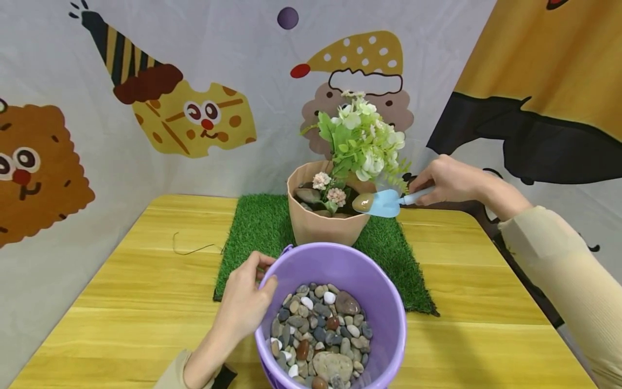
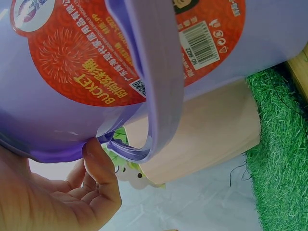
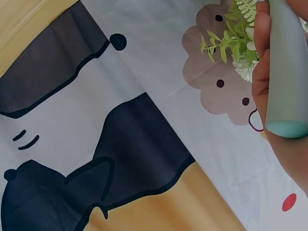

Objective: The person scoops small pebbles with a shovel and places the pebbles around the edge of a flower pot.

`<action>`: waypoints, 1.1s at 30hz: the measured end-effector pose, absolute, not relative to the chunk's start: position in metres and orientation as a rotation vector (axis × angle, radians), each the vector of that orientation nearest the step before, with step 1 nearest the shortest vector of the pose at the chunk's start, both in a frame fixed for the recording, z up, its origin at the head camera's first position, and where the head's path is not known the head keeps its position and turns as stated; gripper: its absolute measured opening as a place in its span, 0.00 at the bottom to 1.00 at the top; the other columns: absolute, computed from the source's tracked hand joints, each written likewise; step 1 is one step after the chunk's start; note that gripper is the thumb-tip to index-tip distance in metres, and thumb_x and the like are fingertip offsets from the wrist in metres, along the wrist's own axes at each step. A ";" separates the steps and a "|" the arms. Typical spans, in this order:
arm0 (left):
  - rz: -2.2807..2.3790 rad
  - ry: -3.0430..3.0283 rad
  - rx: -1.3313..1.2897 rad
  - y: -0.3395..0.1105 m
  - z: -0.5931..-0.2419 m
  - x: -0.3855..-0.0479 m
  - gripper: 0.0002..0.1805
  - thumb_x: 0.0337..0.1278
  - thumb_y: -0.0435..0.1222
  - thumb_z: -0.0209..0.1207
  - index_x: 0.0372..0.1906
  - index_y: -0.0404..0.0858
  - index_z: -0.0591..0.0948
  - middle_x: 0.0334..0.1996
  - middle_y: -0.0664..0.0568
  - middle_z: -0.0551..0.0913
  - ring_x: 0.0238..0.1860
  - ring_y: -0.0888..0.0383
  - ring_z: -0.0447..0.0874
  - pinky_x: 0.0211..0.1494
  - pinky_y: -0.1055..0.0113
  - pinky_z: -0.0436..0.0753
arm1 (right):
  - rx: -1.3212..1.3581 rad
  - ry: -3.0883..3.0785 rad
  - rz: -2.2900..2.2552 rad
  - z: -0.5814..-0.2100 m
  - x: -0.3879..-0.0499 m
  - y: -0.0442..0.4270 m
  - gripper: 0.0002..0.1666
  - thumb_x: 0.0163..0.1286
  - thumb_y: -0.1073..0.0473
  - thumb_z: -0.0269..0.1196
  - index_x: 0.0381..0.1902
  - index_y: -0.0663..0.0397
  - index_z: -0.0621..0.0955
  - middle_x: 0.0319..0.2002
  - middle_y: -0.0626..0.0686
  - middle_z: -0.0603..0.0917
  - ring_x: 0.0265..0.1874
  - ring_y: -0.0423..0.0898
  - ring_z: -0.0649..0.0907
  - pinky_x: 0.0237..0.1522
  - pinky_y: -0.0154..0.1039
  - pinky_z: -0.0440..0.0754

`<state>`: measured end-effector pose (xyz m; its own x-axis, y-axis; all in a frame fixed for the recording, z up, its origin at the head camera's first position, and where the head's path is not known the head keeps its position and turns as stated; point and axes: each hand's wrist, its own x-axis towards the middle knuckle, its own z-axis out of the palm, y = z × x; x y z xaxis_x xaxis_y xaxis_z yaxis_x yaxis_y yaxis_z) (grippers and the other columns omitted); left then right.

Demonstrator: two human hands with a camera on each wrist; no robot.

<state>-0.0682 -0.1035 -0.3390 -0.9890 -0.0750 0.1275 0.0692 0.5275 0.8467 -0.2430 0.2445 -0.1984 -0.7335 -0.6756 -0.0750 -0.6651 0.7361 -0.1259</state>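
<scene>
My right hand (image 1: 449, 179) holds a small light-blue garden trowel (image 1: 387, 204) by its handle, which also shows large in the right wrist view. On the blade's tip lies a smooth tan stone (image 1: 363, 202), over the right rim of a peach flower pot (image 1: 323, 231). The pot holds dark stones, pale pink blossoms (image 1: 336, 197) and a taller white-and-green flower plant (image 1: 366, 138). Nearer me stands a purple bucket (image 1: 335, 262) with many mixed pebbles (image 1: 318, 324) at its bottom. My left hand (image 1: 245, 300) grips its left rim, beside the bucket's handle (image 2: 166, 72).
Artificial grass matting (image 1: 262, 227) lies beneath the pot on a wooden table (image 1: 146, 302). A thin dark strand (image 1: 194, 250) rests to its left. Behind the table hangs a cloth with cartoon figures (image 1: 209, 119). Something small and black (image 1: 224, 376) lies by my left wrist.
</scene>
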 end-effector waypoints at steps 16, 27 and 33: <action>-1.453 -2.615 0.006 -0.103 -0.340 -0.069 0.13 0.52 0.30 0.57 0.45 0.39 0.78 0.35 0.49 0.83 0.34 0.59 0.80 0.34 0.72 0.80 | -1.016 2.791 0.059 -0.181 -0.243 0.231 0.12 0.52 0.60 0.70 0.37 0.51 0.87 0.31 0.49 0.89 0.25 0.36 0.83 0.26 0.30 0.79; -1.456 -2.615 0.004 -0.103 -0.340 -0.069 0.14 0.52 0.30 0.57 0.45 0.38 0.78 0.35 0.49 0.83 0.34 0.59 0.79 0.33 0.72 0.80 | -0.958 2.760 0.138 -0.174 -0.239 0.228 0.12 0.53 0.58 0.69 0.39 0.50 0.87 0.34 0.50 0.89 0.28 0.37 0.84 0.28 0.32 0.80; -1.455 -2.617 0.006 -0.103 -0.340 -0.069 0.13 0.52 0.30 0.57 0.45 0.38 0.78 0.35 0.49 0.83 0.34 0.59 0.79 0.33 0.73 0.80 | -0.952 2.765 0.130 -0.175 -0.237 0.230 0.10 0.55 0.58 0.69 0.37 0.48 0.87 0.33 0.48 0.88 0.24 0.36 0.79 0.26 0.32 0.76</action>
<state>-0.0686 -0.1032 -0.3396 -0.9892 -0.0749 0.1260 0.0675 0.5304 0.8450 -0.2375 0.2303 -0.1753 -0.7680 -0.5978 -0.2297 -0.6166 0.7871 0.0134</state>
